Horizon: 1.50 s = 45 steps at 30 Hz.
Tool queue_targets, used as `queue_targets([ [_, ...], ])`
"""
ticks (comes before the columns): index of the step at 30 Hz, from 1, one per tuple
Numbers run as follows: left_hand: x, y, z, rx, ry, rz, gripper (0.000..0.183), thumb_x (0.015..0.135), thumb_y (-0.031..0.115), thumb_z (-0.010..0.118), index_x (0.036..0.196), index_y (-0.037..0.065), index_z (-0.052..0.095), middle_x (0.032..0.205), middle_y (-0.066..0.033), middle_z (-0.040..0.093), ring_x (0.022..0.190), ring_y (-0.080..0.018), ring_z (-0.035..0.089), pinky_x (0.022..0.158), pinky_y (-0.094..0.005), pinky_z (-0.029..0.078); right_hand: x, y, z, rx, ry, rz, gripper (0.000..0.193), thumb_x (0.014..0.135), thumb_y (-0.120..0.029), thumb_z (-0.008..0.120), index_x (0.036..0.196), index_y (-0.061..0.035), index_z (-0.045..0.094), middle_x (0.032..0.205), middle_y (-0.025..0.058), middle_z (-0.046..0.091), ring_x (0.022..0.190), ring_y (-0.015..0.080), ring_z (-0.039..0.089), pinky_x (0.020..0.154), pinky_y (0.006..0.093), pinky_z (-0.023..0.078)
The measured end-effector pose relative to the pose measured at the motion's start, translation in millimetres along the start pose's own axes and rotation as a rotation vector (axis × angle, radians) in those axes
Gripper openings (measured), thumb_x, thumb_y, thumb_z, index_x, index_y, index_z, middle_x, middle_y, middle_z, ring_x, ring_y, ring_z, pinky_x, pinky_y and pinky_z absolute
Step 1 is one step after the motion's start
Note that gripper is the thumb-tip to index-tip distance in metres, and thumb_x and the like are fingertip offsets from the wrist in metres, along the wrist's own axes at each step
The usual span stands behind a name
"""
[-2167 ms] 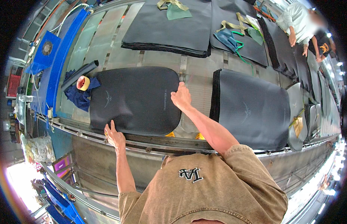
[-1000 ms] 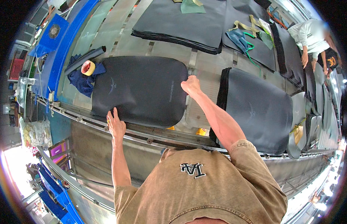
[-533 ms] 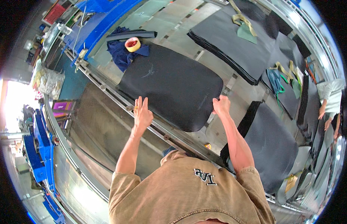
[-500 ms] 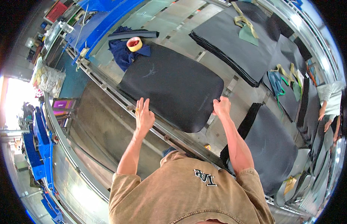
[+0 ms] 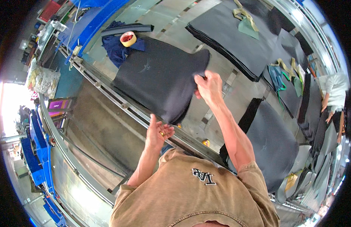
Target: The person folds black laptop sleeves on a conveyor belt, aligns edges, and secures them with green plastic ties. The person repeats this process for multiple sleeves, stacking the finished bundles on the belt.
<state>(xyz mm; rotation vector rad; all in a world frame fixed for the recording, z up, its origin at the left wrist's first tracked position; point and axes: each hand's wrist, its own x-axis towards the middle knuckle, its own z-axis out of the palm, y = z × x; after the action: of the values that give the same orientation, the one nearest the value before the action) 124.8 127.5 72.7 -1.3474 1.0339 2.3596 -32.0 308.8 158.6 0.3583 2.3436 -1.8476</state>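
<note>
A black fabric panel (image 5: 156, 72) with rounded corners and a small pale printed mark lies over the metal-railed table. My right hand (image 5: 209, 87) grips its right edge, which is lifted and bent. Close by the panel's near corner, my left hand (image 5: 159, 133) is turned palm up with fingers spread and a ring on one finger. Whether its fingertips touch the panel cannot be made out. At the panel's far left, a roll of yellowish tape (image 5: 128, 39) rests on a bunched dark blue cloth (image 5: 115, 53), beside a dark rolled strip (image 5: 134, 28).
Stacks of dark sheets lie at the far right (image 5: 232, 34) and near right (image 5: 272, 140), with cloth strips (image 5: 246, 22) on the far one. A metal rail (image 5: 124, 106) runs along the table's near edge. Another person (image 5: 334, 94) stands at the far right. Blue machinery (image 5: 88, 30) is far left.
My right hand has moved up and left, lifting and folding the panel's right edge. My left hand has moved right and down, off the panel's near-left edge, and turned palm up.
</note>
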Motion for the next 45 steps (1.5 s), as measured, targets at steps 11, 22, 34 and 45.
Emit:
queue_targets([
  [11, 65.7, 51.9, 7.8, -0.315, -0.247, 0.174, 0.062, 0.086, 0.053, 0.055, 0.123, 0.003, 0.049, 0.114, -0.0103, 0.060, 0.106, -0.0263, 0.058, 0.094, -0.0421, 0.045, 0.6, -23.8, -28.2, 0.017, -0.039, -0.114, 0.021, 0.080, -0.007, 0.059, 0.065, 0.0064, 0.053, 0.057, 0.0119, 0.057, 0.042, 0.0179, 0.058, 0.033, 0.0295, 0.044],
  [22, 93.4, 71.9, 4.4, -0.172, 0.113, 0.348, 0.018, 0.086, 0.012, 0.057, 0.095, -0.003, 0.062, 0.081, -0.0125, 0.066, 0.064, -0.0241, 0.063, 0.060, -0.0382, 0.053, -21.6, -51.1, -17.4, 0.004, -0.072, -0.176, 0.019, 0.083, -0.008, 0.060, 0.072, 0.0064, 0.057, 0.058, 0.0074, 0.055, 0.042, 0.0143, 0.057, 0.032, 0.0269, 0.044],
  [34, -24.5, 92.3, 60.0, -0.119, -0.049, 0.411, 0.021, 0.083, 0.010, 0.059, 0.101, 0.000, 0.057, 0.096, -0.0108, 0.062, 0.081, -0.0217, 0.061, 0.078, -0.0361, 0.051, -44.6, -87.6, -88.7, 0.080, 0.016, -0.165, 0.015, 0.083, -0.018, 0.063, 0.084, -0.0026, 0.064, 0.066, 0.0007, 0.060, 0.044, 0.0079, 0.051, 0.035, 0.0219, 0.040],
  [45, 107.6, -54.9, 14.1, -0.051, -0.037, -0.036, 0.053, 0.083, 0.010, 0.062, 0.129, 0.009, 0.034, 0.128, -0.0128, 0.043, 0.106, -0.0308, 0.048, 0.080, -0.0566, 0.037, 7.0, 192.4, -148.5, -0.221, 0.255, 0.363, 0.025, 0.076, -0.013, 0.063, 0.093, 0.0047, 0.062, 0.082, 0.0117, 0.062, 0.078, 0.0222, 0.058, 0.070, 0.0373, 0.045],
])
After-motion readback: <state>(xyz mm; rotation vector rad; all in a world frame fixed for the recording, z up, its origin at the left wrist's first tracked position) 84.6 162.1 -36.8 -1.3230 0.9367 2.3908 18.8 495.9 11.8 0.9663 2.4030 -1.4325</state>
